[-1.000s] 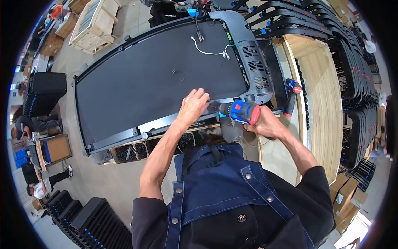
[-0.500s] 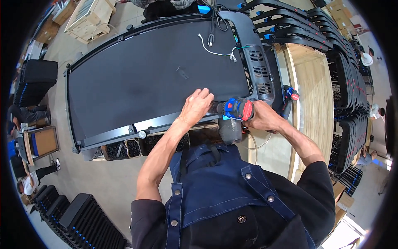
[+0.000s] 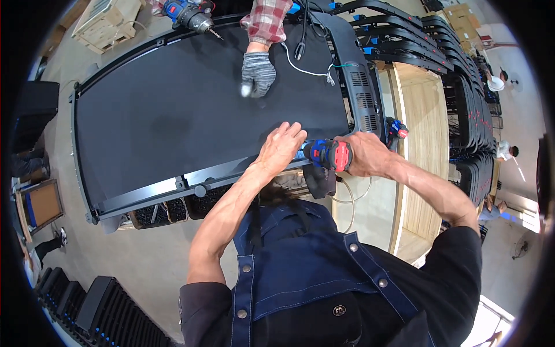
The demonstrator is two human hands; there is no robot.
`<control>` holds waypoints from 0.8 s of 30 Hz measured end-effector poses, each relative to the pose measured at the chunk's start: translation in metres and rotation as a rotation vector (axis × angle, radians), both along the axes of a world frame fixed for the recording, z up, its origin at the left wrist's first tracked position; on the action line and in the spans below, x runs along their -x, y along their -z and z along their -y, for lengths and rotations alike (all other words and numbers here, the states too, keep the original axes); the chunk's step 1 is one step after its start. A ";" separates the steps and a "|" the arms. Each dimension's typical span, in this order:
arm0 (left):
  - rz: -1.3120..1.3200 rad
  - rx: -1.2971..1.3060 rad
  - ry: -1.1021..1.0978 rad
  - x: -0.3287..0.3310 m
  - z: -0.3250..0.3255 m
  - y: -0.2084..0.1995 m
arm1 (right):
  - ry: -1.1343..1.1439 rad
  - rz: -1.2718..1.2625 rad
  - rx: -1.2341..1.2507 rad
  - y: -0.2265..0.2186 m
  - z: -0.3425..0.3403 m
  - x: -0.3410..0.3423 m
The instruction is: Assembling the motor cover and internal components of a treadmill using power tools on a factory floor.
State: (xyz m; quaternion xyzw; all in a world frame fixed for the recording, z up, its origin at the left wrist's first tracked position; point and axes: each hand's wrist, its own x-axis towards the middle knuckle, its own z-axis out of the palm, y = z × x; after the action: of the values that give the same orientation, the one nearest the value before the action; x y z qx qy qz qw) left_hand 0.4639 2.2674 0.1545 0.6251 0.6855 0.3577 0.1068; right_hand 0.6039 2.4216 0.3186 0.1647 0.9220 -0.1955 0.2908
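Note:
My right hand [image 3: 373, 155] is wrapped round a blue, black and red cordless drill [image 3: 330, 154]. The drill points left along the near side rail [image 3: 225, 170] of a treadmill deck with a black belt [image 3: 191, 110]. My left hand [image 3: 280, 149] is closed at the drill's front end, by that rail. Its fingers are curled, and what they hold, if anything, is hidden. On the far side, a co-worker's grey gloved hand [image 3: 258, 74] with a plaid sleeve reaches down over the belt. A second cordless drill [image 3: 193, 17] with a bit is at the far edge, beside that person.
A grey motor cover [image 3: 359, 87] with vents closes the deck's right end; a black power cord [image 3: 302, 43] and white wire [image 3: 300, 69] lie near it. Another drill [image 3: 396, 128] sits right of it. Bins of dark small parts [image 3: 153, 214] stand below the near rail. Black frames [image 3: 399, 43] are stacked right.
The co-worker's gloved hand and drill have come in over the far side. The small dark piece on the belt no longer shows. My hands stay at the near rail, the drill slightly left.

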 end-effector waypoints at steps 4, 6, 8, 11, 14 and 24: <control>0.095 -0.031 -0.010 -0.001 0.001 0.006 | -0.010 0.011 -0.093 0.000 0.009 0.008; 0.101 -0.029 -0.016 -0.001 0.002 0.006 | 0.008 0.017 -0.071 0.002 0.010 0.008; 0.098 -0.023 -0.029 -0.001 0.004 0.007 | 0.016 0.014 -0.045 0.001 0.014 0.012; 0.048 -0.084 -0.053 -0.002 0.015 0.003 | 0.008 0.222 -0.052 -0.002 0.017 0.025; -0.035 -0.224 -0.178 -0.022 0.056 -0.023 | -0.010 0.070 -0.029 -0.004 0.015 0.013; 0.065 0.837 -0.501 -0.124 0.201 0.212 | -0.025 0.090 -0.042 -0.007 0.008 0.011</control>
State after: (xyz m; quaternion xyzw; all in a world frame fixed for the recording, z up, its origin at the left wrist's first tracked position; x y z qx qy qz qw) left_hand 0.5881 2.0663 -0.0576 0.3328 0.8961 0.0856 0.2808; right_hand 0.5931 2.4139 0.3260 0.1678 0.9138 -0.1649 0.3312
